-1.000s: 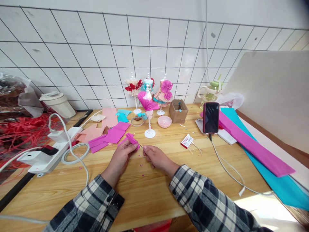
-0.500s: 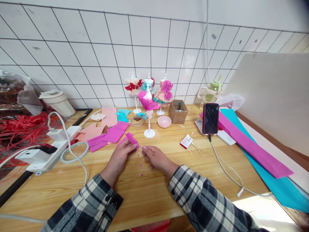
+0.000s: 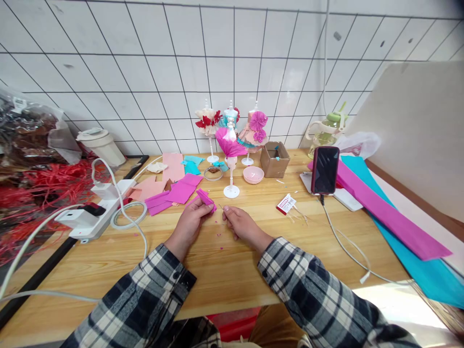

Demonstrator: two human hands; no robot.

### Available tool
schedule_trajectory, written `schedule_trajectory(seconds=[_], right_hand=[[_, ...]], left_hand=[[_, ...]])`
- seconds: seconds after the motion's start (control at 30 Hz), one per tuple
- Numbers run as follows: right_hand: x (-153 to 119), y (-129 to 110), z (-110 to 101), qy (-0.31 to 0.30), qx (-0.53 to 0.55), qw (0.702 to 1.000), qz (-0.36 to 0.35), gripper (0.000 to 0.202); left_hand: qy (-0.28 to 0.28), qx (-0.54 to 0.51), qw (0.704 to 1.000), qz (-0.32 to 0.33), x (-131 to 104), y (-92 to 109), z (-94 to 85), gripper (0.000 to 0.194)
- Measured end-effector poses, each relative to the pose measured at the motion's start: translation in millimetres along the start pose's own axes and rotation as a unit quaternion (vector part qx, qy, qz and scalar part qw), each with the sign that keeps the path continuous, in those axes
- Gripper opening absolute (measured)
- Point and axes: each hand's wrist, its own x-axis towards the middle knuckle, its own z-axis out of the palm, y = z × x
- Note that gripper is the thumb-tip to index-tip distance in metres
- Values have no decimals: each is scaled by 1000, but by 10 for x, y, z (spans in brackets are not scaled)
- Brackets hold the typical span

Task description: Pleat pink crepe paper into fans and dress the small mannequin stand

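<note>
My left hand [image 3: 190, 218] is closed around a folded, pleated strip of magenta crepe paper [image 3: 205, 196], pinched between thumb and fingers. Close by on its right, my right hand [image 3: 243, 224] pinches a thin needle-like piece [image 3: 220, 207] whose tip points toward the paper; whether it is a needle or a wire is too small to tell. Just beyond the hands stands a small white dress-form stand [image 3: 231, 191] wearing a fanned magenta paper skirt [image 3: 230, 146]. Tiny magenta scraps [image 3: 218, 235] lie on the wood between my hands.
Behind are several dressed forms [image 3: 256, 130], a pink bowl [image 3: 253, 175] and a cardboard box [image 3: 274, 159]. Paper sheets [image 3: 185, 187] and a power strip [image 3: 97, 217] lie left. A red-white packet [image 3: 286, 204], phone [image 3: 325, 170] and long paper rolls [image 3: 395, 212] are right.
The camera view has shifted, so the scene sits farther right and slightly higher. The gap between my right fingertips and the magenta paper looks slightly wider; both grips persist.
</note>
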Motion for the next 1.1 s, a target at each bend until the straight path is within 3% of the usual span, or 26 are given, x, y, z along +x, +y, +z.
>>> schedule_trajectory(seconds=[0.1,0.43,1.1], right_hand=[[26,33,3,22,-15,1000,-4,36],[14,10,8,-26,-46,999,-2,41],[5,-11,21,-45,-9,999,22,41]], left_hand=[[0,0,1000,2,15,-14,-15,19],[-14,-6,1000,7,22,-23,-41,19],[-24,17,999,15,47,-46,-61,17]])
